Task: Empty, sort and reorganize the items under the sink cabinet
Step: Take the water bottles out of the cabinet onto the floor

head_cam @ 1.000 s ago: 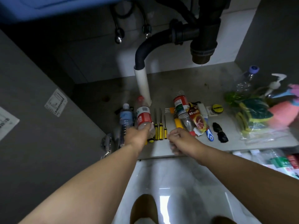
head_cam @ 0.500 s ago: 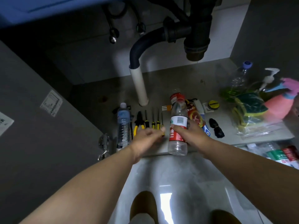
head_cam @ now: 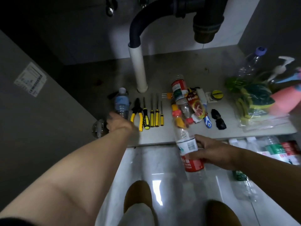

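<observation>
1. The right hand (head_cam: pixel 211 154) grips a clear plastic bottle (head_cam: pixel 189 152) round its middle, fingers and thumb curled over the label. It holds the bottle out in front of the cabinet, above the pale floor tiles (head_cam: pixel 162 160), with the far end over the front edge of the cabinet floor (head_cam: pixel 179 62).
2. The bottle's label has a white band with a small printed panel and a red band with white lettering, too blurred to read.
3. The left hand (head_cam: pixel 117 123) reaches to the near end of a water bottle (head_cam: pixel 121 103) with a blue label and a pale cap. The fingers are hidden behind the hand and smeared, so I cannot tell whether they grip the bottle or only touch it.
4. Just right of that bottle, yellow-handled pliers (head_cam: pixel 136 113) and four yellow-and-black screwdrivers (head_cam: pixel 152 115) lie side by side in a row.
5. Further right, a second bottle (head_cam: pixel 179 90) with a red-and-green label lies among a red printed packet (head_cam: pixel 197 106), a blue-and-white brush (head_cam: pixel 207 122) and a black bundle (head_cam: pixel 218 119). None of this print is legible.
6. A white pipe (head_cam: pixel 138 70) stands behind the tools.
7. At the far right a clear bag of sponges (head_cam: pixel 254 101) sits near a blue-capped bottle (head_cam: pixel 254 61).
8. A white sticker (head_cam: pixel 30 79) with barcodes is on the grey panel at left.
9. More labelled bottles (head_cam: pixel 276 149) lie on the floor at right.
</observation>
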Demonstrator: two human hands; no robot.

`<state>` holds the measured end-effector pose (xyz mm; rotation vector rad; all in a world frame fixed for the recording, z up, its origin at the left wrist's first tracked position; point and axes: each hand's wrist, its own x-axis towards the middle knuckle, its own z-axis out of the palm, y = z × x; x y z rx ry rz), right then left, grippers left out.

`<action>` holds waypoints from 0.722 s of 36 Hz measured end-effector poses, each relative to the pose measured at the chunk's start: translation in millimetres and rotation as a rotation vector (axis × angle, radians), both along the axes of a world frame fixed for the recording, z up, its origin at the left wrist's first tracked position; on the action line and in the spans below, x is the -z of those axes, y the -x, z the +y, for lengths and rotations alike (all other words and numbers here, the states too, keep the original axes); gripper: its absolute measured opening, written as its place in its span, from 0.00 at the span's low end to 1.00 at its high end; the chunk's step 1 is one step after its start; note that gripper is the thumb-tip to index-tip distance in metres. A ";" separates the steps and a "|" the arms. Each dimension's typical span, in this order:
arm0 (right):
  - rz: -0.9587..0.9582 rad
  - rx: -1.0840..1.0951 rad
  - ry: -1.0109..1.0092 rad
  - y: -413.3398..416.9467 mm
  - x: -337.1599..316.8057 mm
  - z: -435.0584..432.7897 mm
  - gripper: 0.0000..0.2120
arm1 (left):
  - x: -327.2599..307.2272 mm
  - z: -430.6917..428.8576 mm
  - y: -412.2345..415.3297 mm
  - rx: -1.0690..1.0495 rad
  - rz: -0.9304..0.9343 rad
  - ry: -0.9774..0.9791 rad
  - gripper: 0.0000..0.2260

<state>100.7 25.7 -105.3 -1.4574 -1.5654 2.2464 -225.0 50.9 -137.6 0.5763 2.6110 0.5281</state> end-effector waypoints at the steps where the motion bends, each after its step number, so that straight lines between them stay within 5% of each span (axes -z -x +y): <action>1: -0.025 -0.057 0.010 -5.0 -1.7 -3.3 0.27 | -2.2 0.9 0.1 -0.004 -0.006 -0.008 0.37; 8: -0.422 -0.346 -0.123 -54.2 -14.8 -0.4 0.27 | -39.8 -11.0 -28.3 0.185 -0.060 -0.196 0.38; 12: -0.576 -0.288 -0.167 -87.5 4.7 -9.4 0.28 | -59.2 -30.6 -73.6 0.400 -0.415 -0.330 0.23; 18: -0.838 -0.155 -0.453 -104.1 51.9 -48.9 0.31 | -65.9 -58.5 -127.1 0.713 -0.716 -0.049 0.30; 26: -0.913 -0.048 -0.454 -92.1 83.5 -68.4 0.28 | -59.7 -68.2 -175.5 1.075 -0.947 0.258 0.26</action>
